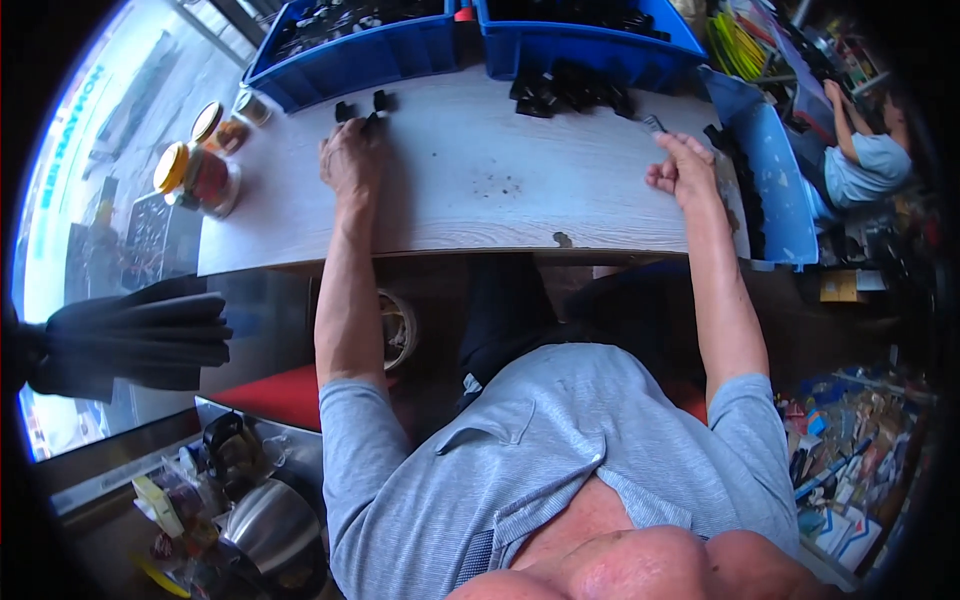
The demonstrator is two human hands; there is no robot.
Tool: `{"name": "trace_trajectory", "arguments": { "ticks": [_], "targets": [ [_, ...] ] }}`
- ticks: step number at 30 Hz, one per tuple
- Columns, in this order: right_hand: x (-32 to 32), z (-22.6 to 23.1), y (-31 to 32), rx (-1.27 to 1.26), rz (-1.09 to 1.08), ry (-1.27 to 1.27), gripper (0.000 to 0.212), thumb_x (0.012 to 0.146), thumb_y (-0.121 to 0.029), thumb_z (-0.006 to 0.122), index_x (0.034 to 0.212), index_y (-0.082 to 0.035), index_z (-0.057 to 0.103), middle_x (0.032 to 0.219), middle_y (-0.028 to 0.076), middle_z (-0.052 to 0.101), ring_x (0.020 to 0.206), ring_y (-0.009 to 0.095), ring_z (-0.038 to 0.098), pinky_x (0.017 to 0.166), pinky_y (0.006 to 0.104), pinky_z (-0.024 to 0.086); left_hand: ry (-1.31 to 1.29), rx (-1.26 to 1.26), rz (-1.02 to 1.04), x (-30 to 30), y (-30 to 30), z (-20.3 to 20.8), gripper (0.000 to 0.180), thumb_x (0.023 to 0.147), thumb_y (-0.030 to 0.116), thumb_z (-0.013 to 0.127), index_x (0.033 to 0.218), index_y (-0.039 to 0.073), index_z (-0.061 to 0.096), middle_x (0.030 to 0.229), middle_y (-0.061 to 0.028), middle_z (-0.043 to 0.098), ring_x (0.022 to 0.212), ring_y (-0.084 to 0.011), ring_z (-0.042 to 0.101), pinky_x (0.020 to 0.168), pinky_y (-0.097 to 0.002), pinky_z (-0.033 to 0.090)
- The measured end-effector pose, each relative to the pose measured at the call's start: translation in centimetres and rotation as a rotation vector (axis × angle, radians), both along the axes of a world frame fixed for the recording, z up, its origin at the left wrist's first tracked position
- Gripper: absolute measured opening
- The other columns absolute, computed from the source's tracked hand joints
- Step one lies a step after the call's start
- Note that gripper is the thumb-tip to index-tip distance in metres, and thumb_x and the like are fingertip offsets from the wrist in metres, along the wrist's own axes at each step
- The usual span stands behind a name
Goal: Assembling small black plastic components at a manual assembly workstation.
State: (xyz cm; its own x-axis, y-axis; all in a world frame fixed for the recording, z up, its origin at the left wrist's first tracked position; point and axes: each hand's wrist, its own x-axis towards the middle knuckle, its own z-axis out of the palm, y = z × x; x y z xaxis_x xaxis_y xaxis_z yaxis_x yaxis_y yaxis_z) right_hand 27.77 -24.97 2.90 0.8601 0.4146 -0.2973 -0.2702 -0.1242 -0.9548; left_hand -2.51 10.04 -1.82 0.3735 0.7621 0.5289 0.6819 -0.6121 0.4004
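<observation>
My left hand (350, 160) rests at the left part of the table, fingers bent and closed around a small black part (372, 122). Two more black parts, one (345, 111) and another (380, 100), stand just beyond its fingertips. Toward the table's right side is my right hand (683, 170), its fingers mostly curled. A small dark ridged piece (653, 123) juts out at the tip of its index finger and looks held there; the exact grip is partly hidden. Between the hands, at the back, lies a pile of black parts (570, 92).
Two blue bins, a left one (360, 65) and a right one (600, 50), hold black parts along the back of the pale table (470, 220). A lighter blue bin (785, 190) stands at the right edge. Lidded jars (205, 178) stand left. Another person (865, 160) is at far right.
</observation>
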Motion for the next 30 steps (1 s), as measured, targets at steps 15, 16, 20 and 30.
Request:
{"name": "trace_trajectory", "arguments": {
  "ticks": [15,16,20,30],
  "targets": [
    [0.5,0.3,4.4,-0.211,0.000,-0.136,0.030,0.085,-0.027,0.081,0.108,-0.012,0.070,0.061,0.000,0.052,0.052,0.013,0.059,0.049,0.0287,0.056,-0.016,0.013,-0.221,1.3,-6.1,0.3,0.011,0.084,0.016,0.070,0.095,0.013,0.073,0.088,-0.0096,0.073,0.084,-0.0308,0.068,0.078,-0.0422,0.053],
    [0.5,0.4,5.0,-0.245,0.033,-0.145,0.028,0.086,-0.028,0.080,0.108,-0.012,0.070,0.062,0.000,0.053,0.052,0.012,0.059,0.048,0.0281,0.056,-0.025,0.015,-0.299,1.7,-6.6,0.4,0.015,0.084,0.015,0.070,0.099,0.013,0.072,0.091,-0.0100,0.073,0.086,-0.0315,0.068,0.080,-0.0423,0.052],
    [0.9,-0.2,5.9,-0.325,0.102,-0.228,0.022,0.089,-0.026,0.076,0.106,-0.014,0.071,0.067,-0.001,0.056,0.052,0.011,0.058,0.047,0.0266,0.054,0.004,0.067,-0.423,2.5,-8.0,1.2,0.021,0.085,0.014,0.070,0.106,0.013,0.071,0.098,-0.0091,0.073,0.092,-0.0322,0.066,0.082,-0.0426,0.052],
    [-0.7,-0.1,3.4,-0.277,0.234,-0.201,0.020,0.086,-0.016,0.077,0.101,-0.006,0.068,0.081,0.004,0.067,0.054,0.010,0.061,0.046,0.0254,0.054,-0.022,-0.022,-0.587,3.3,-10.9,1.2,0.030,0.086,0.008,0.069,0.117,0.009,0.070,0.106,-0.0114,0.074,0.098,-0.0323,0.067,0.088,-0.0418,0.053]
  ]
}}
